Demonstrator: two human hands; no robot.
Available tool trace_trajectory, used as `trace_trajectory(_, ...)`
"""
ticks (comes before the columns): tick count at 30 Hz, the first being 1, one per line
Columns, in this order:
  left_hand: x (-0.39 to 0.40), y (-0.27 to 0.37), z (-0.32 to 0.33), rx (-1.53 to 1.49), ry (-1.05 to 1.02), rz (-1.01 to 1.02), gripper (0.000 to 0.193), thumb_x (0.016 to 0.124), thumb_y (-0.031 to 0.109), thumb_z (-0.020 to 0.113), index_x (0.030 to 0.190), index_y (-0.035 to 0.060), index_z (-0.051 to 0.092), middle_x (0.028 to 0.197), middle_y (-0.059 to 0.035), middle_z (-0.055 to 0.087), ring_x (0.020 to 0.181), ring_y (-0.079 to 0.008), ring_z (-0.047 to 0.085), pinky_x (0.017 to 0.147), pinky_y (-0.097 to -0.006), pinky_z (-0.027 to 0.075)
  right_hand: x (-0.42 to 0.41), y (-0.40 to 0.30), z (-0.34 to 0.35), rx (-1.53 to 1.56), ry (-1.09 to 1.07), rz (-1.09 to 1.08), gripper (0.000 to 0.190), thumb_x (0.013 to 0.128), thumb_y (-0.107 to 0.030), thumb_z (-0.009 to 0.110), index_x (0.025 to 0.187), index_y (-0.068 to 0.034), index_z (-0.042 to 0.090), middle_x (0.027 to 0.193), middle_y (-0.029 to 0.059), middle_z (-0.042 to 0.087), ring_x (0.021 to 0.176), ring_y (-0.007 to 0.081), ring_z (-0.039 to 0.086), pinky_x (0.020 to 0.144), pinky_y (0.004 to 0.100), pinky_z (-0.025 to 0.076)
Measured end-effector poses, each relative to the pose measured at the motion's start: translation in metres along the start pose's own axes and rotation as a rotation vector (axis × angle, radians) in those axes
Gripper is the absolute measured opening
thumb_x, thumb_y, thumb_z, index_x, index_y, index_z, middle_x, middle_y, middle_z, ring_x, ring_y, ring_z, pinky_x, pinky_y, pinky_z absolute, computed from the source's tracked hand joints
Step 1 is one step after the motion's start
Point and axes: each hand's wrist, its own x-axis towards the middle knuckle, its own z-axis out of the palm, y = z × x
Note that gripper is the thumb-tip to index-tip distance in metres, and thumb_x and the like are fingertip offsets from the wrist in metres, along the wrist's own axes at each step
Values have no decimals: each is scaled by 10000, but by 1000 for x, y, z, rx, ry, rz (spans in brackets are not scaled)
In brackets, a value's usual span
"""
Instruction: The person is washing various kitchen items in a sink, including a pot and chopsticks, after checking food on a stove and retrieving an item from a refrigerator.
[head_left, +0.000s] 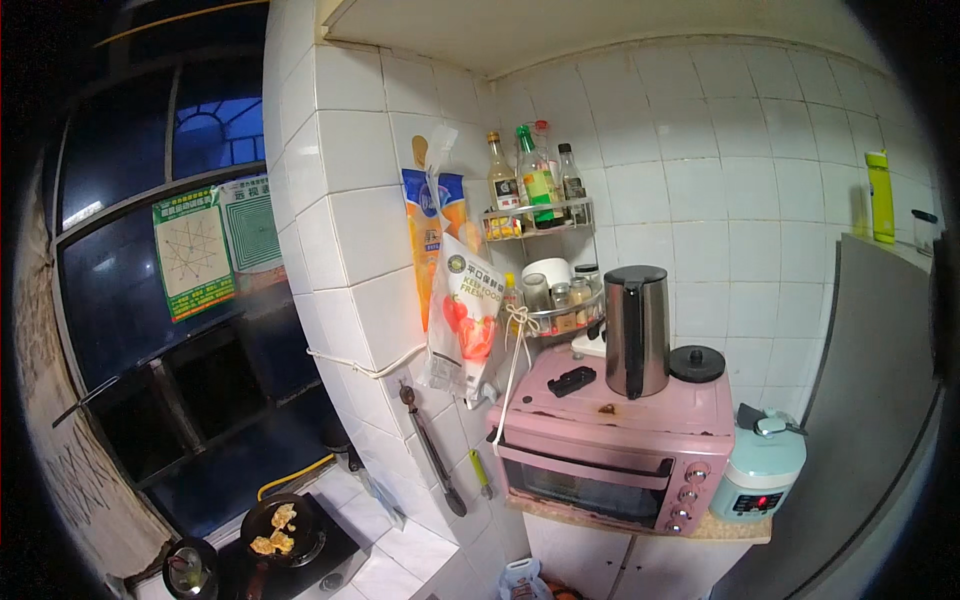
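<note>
Both my hands are out of view. Low on the left, a dark frying pan (309, 534) sits on a black cooktop (341, 536) with several browned pieces of food (274, 541), perhaps fried egg. Beside it at the bottom left is another dark round vessel (190, 568) with something glassy on top. A pink toaster oven (600, 450) stands before me on a cabinet, its glass door closed. On its top are a stainless steel electric kettle (637, 334), a black round lid (697, 364) and a small black plastic piece (572, 382).
A light-blue rice cooker (763, 465) with a lit red light stands right of the oven. Bottles and jars fill a two-tier corner rack (562, 326). Printed plastic bags (465, 322) and metal tongs (433, 454) hang on the tiled wall. A grey panel (862, 337) bears a yellow-green bottle (880, 199).
</note>
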Motion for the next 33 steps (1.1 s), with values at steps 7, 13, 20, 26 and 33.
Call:
trace_trajectory(7, -29, 7, 8, -55, -39, -37, 388, 787, 439, 520, 724, 62, 587, 501, -35, 487, 377, -161, 439, 356, -306, 378, -34, -2, 1, 67, -79, 34, 196, 682, -199, 553, 766, -23, 556, 662, 146, 523, 628, 272, 518, 563, 385, 408)
trace_trajectory(13, -35, 15, 7, -92, -37, -39, 386, 788, 436, 522, 726, 60, 586, 503, -33, 485, 376, -161, 436, 356, -305, 377, -38, 11, 3, 117, -115, 29, 219, 685, -213, 548, 777, -16, 568, 676, 163, 538, 651, 291, 531, 583, 397, 415)
trace_trajectory(20, -42, 27, 18, -156, -84, -50, 383, 788, 432, 524, 728, 58, 584, 505, -30, 483, 374, -161, 433, 355, -303, 376, -57, 34, -7, 156, -182, 68, 247, 688, -230, 543, 790, -9, 583, 693, 184, 555, 678, 314, 545, 607, 412, 423)
trace_trajectory(26, -49, 40, 20, -200, -111, -73, 380, 788, 428, 526, 730, 57, 583, 507, -28, 482, 373, -160, 429, 354, -302, 374, -66, 51, -19, 211, -237, 93, 272, 690, -244, 538, 801, -2, 595, 708, 201, 569, 701, 333, 557, 628, 424, 430)
trace_trajectory(33, -60, 55, 21, -251, -134, -111, 377, 789, 425, 528, 732, 55, 582, 509, -26, 480, 371, -160, 426, 353, -300, 373, -72, 77, -33, 299, -409, 19, 251, 713, -242, 547, 837, -26, 579, 728, 152, 570, 683, 294, 548, 632, 394, 437)
